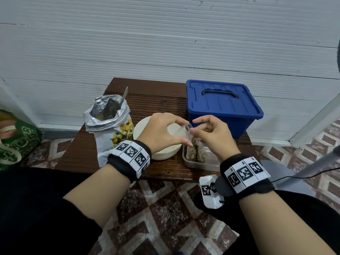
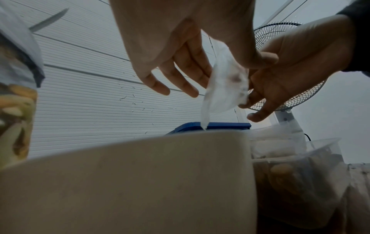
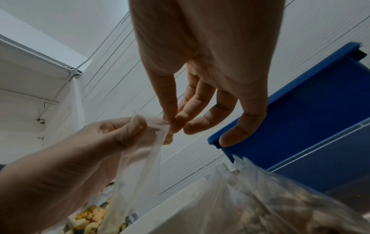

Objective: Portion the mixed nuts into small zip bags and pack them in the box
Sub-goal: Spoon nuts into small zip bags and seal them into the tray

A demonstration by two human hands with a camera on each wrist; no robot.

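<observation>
Premises appear to be a domestic room, informally used, not a commercial or laboratory setting. Evidence: patterned floor tiles in maroon and cream; white ribbed panel walls, scuffed in places; a low dark slatted wooden table serving as the work surface, with the person seated close at it. A standing electric fan is at the right, and a green printed fabric item lies on the floor at left.
</observation>
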